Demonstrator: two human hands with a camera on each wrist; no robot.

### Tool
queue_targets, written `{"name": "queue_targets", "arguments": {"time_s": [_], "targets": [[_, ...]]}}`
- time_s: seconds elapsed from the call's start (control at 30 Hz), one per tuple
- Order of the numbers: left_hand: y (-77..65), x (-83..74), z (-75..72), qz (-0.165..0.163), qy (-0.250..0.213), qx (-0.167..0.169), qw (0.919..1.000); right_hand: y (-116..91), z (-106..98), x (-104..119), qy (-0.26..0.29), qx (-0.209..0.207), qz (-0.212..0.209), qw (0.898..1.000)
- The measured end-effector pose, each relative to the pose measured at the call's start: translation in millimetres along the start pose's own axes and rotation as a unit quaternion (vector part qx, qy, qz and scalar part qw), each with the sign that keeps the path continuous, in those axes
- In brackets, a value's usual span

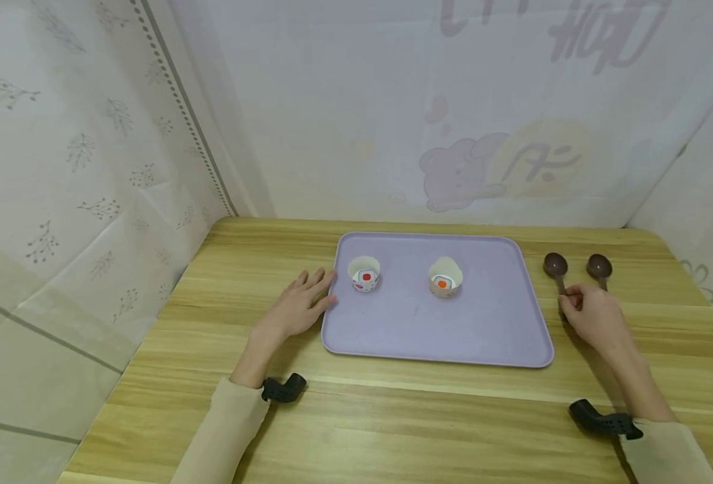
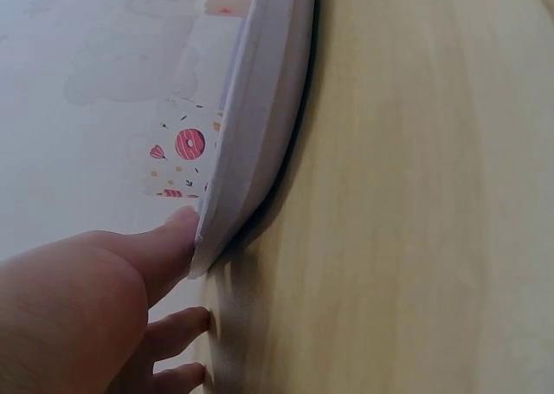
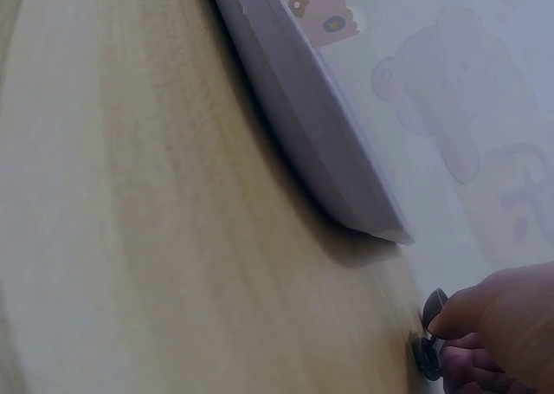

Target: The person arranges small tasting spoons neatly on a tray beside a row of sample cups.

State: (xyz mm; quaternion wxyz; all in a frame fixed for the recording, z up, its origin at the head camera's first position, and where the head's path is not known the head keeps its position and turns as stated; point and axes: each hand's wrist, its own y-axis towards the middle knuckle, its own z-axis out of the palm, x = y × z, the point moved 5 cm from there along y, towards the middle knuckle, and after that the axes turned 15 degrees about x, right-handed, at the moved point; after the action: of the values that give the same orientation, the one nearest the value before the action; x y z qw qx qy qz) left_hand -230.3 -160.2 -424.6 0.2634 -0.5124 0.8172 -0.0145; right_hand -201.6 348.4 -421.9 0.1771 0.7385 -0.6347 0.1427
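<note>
Pinching the brown spoon (image 1: 556,267) just right of the lilac tray (image 1: 417,329), by its handle, with right hand (image 1: 595,317); probably light, stiff, slightly slick; best taken mid-handle; touching tray's left rim with spread-fingered left hand (image 1: 298,306).

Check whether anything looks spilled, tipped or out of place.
Nothing stands out: the left cup and right cup stand upright on the purple tray, the right hand holds one brown spoon beside a second spoon, and no spill shows.

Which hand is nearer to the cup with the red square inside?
Left: the left hand is just left of the cup, touching the tray; the right hand is beyond the tray's right side, holding a brown spoon.
</note>
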Motion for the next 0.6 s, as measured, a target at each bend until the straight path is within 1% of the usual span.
{"name": "queue_targets", "arguments": {"time_s": [0.17, 0.4, 0.6], "targets": [[-0.1, -1.2, -1.1, -0.002, -0.006, 0.006, 1.0, 0.8, -1.4, -0.7, 0.009, 0.005, 0.007, 1.0], [-1.8, -3.5, -2.1, 0.005, -0.005, 0.003, 1.0, 1.3, -0.7, -2.3, 0.015, 0.014, 0.017, 1.0], [-1.9, -2.9, -1.6, 0.004, -0.004, 0.004, 1.0, 0.7, 0.0, -3.2, 0.02, 0.021, 0.019, 0.999]]}}
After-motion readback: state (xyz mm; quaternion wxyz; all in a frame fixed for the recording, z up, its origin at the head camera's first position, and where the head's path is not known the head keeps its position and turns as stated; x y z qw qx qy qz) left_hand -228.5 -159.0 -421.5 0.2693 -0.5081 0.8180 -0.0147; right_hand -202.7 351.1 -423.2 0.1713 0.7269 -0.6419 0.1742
